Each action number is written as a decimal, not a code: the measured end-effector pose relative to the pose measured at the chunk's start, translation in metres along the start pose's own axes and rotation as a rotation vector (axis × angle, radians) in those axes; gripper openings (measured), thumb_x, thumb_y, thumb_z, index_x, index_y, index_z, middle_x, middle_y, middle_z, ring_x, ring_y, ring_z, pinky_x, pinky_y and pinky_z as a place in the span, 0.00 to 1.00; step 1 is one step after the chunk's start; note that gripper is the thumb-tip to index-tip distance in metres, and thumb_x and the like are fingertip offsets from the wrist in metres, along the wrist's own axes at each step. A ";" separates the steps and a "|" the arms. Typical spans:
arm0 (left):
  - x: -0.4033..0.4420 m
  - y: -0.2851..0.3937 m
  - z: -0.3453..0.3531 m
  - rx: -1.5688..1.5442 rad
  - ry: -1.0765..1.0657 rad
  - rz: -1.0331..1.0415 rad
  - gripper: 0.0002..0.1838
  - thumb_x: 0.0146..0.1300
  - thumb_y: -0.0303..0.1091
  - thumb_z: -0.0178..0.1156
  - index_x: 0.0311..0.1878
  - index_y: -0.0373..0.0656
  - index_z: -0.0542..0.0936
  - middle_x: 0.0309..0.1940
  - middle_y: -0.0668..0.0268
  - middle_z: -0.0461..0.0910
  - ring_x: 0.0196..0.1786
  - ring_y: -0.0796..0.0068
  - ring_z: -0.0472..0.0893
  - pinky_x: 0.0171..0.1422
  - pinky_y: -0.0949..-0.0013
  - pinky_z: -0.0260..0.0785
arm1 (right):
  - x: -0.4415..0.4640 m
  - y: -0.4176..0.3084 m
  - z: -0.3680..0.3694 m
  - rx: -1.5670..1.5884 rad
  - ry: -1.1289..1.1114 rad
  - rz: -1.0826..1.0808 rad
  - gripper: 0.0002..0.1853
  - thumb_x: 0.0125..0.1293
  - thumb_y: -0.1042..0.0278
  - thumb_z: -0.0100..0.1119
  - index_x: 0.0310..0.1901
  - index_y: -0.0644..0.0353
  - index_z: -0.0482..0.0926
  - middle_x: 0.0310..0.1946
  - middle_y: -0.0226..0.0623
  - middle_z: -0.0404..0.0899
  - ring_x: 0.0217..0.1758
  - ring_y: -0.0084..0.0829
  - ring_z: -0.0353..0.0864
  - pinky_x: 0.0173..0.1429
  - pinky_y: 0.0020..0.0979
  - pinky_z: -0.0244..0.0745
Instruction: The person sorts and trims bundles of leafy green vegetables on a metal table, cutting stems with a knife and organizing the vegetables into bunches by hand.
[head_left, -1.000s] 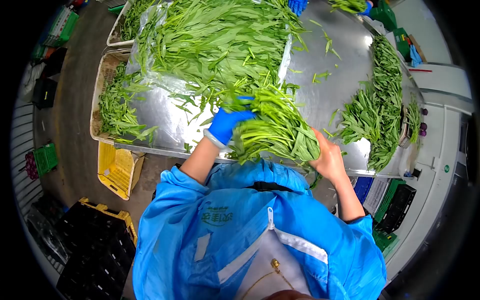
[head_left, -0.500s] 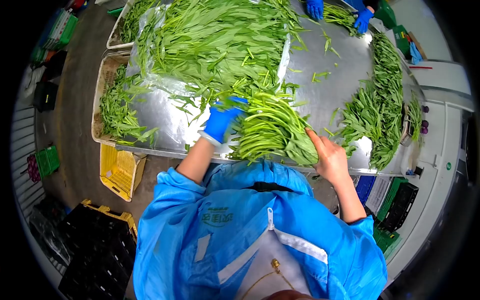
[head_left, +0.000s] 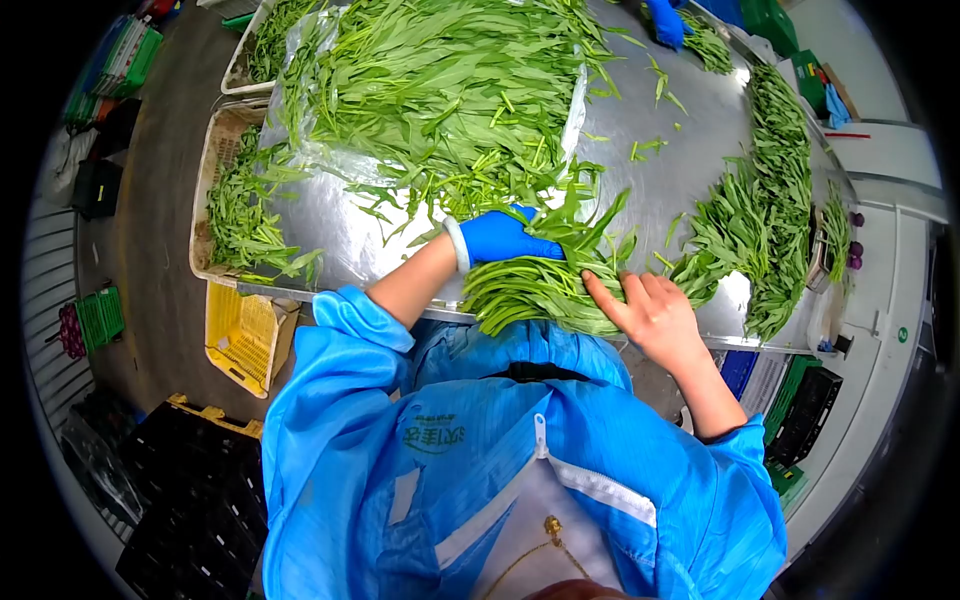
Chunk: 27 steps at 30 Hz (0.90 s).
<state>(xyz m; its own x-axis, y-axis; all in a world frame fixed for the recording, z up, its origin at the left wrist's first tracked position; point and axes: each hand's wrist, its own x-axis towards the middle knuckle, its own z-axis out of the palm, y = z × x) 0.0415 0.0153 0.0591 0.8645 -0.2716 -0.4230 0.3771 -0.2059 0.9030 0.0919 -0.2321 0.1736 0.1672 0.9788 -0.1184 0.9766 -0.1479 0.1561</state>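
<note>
Greens (head_left: pixel 535 290) in 1 bunch sit at the near edge of the desk (head_left: pixel 700 130); the bare right hand (head_left: pixel 655 315) grips their leafy end, while the gloved left hand (head_left: pixel 505 238) touches the top, its grip too hidden to tell.

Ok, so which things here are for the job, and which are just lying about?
Seemingly for the job:
- bunch of greens at both hands, left hand and right hand
- big heap of greens
- metal table
- off-white crate with greens

Probably just about:
- yellow crate
- black crates
- green crate
</note>
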 end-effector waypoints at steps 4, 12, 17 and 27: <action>0.008 -0.024 0.014 -0.246 0.212 0.176 0.18 0.65 0.36 0.60 0.56 0.39 0.77 0.52 0.59 0.80 0.52 0.71 0.79 0.56 0.67 0.70 | -0.008 0.003 0.012 0.140 -0.016 0.093 0.34 0.48 0.74 0.53 0.62 0.48 0.71 0.25 0.33 0.68 0.27 0.31 0.73 0.31 0.33 0.72; -0.006 -0.059 -0.005 -1.192 0.485 0.064 0.14 0.67 0.39 0.58 0.47 0.38 0.78 0.36 0.66 0.80 0.42 0.73 0.79 0.49 0.73 0.71 | -0.017 0.006 0.010 0.364 -0.063 0.238 0.44 0.34 0.77 0.63 0.63 0.51 0.70 0.24 0.37 0.68 0.27 0.37 0.75 0.31 0.37 0.73; -0.028 -0.114 -0.059 -1.392 0.295 0.405 0.14 0.70 0.45 0.53 0.43 0.43 0.75 0.20 0.79 0.66 0.24 0.83 0.67 0.35 0.77 0.66 | -0.027 0.010 0.007 0.393 -0.043 0.274 0.47 0.30 0.79 0.63 0.64 0.52 0.69 0.24 0.38 0.68 0.27 0.39 0.75 0.31 0.39 0.73; -0.023 -0.045 -0.010 -1.156 0.347 0.178 0.22 0.62 0.27 0.60 0.60 0.37 0.74 0.53 0.63 0.79 0.54 0.71 0.78 0.59 0.67 0.70 | -0.010 0.009 0.021 0.703 -0.082 0.403 0.47 0.33 0.81 0.66 0.64 0.51 0.68 0.37 0.42 0.78 0.38 0.47 0.80 0.40 0.42 0.77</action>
<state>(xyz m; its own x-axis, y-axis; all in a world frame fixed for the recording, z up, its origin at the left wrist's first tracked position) 0.0078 0.0404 0.0287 0.9103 0.0910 -0.4038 0.1654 0.8144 0.5563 0.1015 -0.2463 0.1556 0.5070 0.8218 -0.2600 0.6914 -0.5678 -0.4467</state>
